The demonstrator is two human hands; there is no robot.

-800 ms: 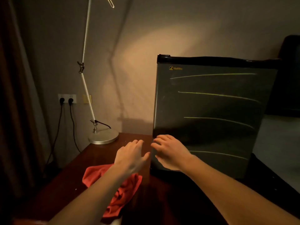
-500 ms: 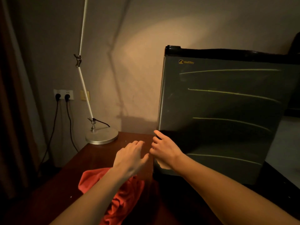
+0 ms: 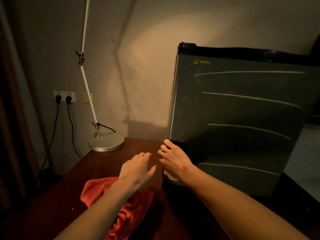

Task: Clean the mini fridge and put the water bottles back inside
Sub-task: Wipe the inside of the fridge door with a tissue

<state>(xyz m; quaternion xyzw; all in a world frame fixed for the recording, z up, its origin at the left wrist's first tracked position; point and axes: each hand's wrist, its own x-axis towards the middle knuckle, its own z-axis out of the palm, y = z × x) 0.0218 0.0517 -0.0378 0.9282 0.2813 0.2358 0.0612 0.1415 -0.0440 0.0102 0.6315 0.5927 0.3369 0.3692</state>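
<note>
A dark grey mini fridge point(image 3: 239, 118) with pale curved stripes stands on the dark wooden table point(image 3: 57, 196), its door closed. My right hand point(image 3: 174, 161) curls its fingers around the lower left edge of the fridge door. My left hand point(image 3: 136, 170) hovers just left of it, fingers apart, holding nothing. A red cloth point(image 3: 124, 205) lies crumpled on the table under my left forearm. No water bottles are in view.
A white desk lamp point(image 3: 106, 143) with a round metal base stands at the table's back left. Behind it, a wall socket point(image 3: 64, 97) has two black plugs with cables hanging down. A curtain hangs at the far left.
My right hand has slid from the front of the door to its left edge and hooked its fingers around it. The view has shifted closer and left.
</note>
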